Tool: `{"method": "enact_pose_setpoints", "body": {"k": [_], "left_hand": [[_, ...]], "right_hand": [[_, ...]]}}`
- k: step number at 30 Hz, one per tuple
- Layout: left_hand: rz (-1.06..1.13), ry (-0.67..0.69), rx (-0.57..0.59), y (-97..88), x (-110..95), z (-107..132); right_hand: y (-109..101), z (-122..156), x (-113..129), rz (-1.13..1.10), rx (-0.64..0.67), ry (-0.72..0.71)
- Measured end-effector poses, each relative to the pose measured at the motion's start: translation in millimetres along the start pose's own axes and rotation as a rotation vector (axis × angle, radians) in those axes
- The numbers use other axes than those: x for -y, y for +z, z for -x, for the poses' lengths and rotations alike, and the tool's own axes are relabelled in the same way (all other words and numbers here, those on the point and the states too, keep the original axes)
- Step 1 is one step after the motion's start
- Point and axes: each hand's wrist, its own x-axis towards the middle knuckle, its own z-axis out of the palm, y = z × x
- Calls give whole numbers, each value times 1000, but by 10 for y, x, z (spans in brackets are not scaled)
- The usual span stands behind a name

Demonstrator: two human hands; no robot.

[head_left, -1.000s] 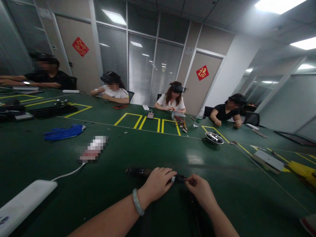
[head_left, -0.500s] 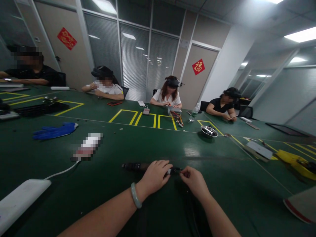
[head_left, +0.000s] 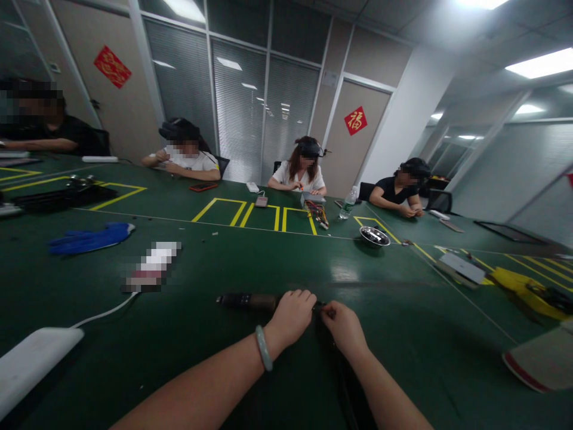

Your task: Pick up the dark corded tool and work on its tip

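A long dark rod-shaped tool [head_left: 246,300] lies on the green table [head_left: 403,310] just ahead of me. My left hand [head_left: 293,316], with a pale green bangle on its wrist, is closed over the tool's right part. My right hand [head_left: 342,325] pinches the tool's right end with thumb and fingers together. What sits at that tip is too small to make out. The two hands almost touch.
A white block [head_left: 31,364] with a cable lies near left, a blurred item [head_left: 150,269] and a blue glove [head_left: 87,239] beyond. A metal bowl [head_left: 375,236], a bottle [head_left: 349,203] and yellow parts [head_left: 523,286] lie right. Several other people sit along the far edge.
The view has shifted slightly, so the scene sits a little lower and to the left. My hands have drawn closer together on the tool, and the pale band near its tip no longer shows.
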Motion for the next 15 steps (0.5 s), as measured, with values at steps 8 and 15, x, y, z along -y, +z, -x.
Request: {"method": "enact_pose_setpoints", "body": {"k": [8, 15], "left_hand": [[-8, 26, -3, -27, 19, 1], [-10, 24, 3, -29, 14, -1]], "right_hand": [[19, -2, 17, -108, 31, 16], [-13, 23, 99, -132, 17, 19]]}}
